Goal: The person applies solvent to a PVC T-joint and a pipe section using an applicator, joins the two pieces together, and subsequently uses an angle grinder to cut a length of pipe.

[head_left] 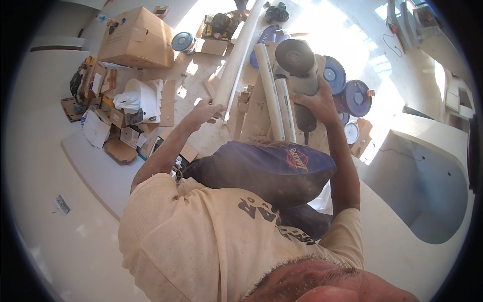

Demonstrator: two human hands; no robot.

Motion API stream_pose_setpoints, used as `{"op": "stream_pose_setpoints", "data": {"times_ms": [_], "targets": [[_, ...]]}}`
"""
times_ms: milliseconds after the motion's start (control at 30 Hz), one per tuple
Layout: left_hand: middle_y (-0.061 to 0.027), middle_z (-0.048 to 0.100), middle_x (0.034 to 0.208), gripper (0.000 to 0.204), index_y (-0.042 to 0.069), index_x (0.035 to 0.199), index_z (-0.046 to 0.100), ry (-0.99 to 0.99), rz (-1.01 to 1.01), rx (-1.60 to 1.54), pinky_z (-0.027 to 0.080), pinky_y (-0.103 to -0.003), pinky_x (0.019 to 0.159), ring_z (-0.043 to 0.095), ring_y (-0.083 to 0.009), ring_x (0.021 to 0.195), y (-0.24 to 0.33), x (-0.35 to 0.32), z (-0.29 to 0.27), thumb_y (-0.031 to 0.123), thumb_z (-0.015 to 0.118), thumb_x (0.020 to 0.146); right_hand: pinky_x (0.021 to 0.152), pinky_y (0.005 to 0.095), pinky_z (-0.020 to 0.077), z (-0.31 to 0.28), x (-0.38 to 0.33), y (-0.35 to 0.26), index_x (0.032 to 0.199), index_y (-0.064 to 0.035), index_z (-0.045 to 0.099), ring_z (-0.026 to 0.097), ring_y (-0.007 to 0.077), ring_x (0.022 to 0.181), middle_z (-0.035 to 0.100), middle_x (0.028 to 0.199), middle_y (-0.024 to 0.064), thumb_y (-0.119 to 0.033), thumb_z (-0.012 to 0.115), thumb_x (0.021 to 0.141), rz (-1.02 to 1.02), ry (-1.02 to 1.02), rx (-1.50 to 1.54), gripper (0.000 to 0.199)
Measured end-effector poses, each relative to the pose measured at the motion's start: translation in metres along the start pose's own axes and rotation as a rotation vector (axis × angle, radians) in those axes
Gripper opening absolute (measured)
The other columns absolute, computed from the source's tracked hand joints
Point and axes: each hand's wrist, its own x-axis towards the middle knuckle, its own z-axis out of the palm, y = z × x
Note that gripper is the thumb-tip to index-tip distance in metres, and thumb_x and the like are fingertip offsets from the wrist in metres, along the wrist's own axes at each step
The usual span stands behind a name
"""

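Note:
My right hand point(314, 100) is wrapped round the grey body of an angle grinder point(305, 117). Its large round disc point(294, 57) faces up at the far end, and a cord hangs from its near end. Off to the left, my left hand point(205, 111) has its fingers apart, with the tips against the near part of a long white pole point(240, 58). Whether they press on it, I cannot tell. Two shorter cream pipes point(269, 90) lie side by side between my hands, over a wooden board point(250, 118). Their near ends reach my dark shorts point(251, 163).
Blue lidded buckets point(355, 98) stand right of the grinder. A large cardboard box point(138, 39), a small paint tin point(183, 43) and a heap of boxes and scraps point(118, 121) are at left. A white curved wall unit point(427, 176) bounds the right.

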Motion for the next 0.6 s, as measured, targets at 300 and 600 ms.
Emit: {"op": "stream_pose_setpoints", "data": {"times_ms": [300, 600], "targets": [[-0.0203, 0.062, 0.121, 0.080, -0.006, 0.137, 0.046, 0.267, 0.047, 0.441, 0.054, -0.041, 0.088, 0.064, -0.0291, 0.109, -0.031, 0.033, 0.006, 0.040, 0.079, 0.080, 0.088, 0.0349, 0.0532, 0.007, 0.012, 0.011, 0.124, 0.0022, 0.060, 0.068, 0.0211, 0.098, 0.069, 0.109, 0.0124, -0.020, 0.083, 0.071, 0.041, 0.016, 0.083, 0.062], [-0.0203, 0.064, 0.116, 0.055, -0.002, 0.130, 0.055, 0.193, 0.985, 0.545, 0.053, -0.043, 0.095, 0.065, -0.0351, 0.109, 0.021, 0.002, 0.080, 0.019, 0.077, 0.084, 0.087, 0.0360, 0.0555, 0.005, 0.017, 0.018, 0.123, 0.0023, 0.061, 0.069, 0.0221, 0.094, 0.071, 0.107, 0.0135, -0.025, 0.085, 0.070, 0.057, 0.028, 0.175, 0.064]]}}
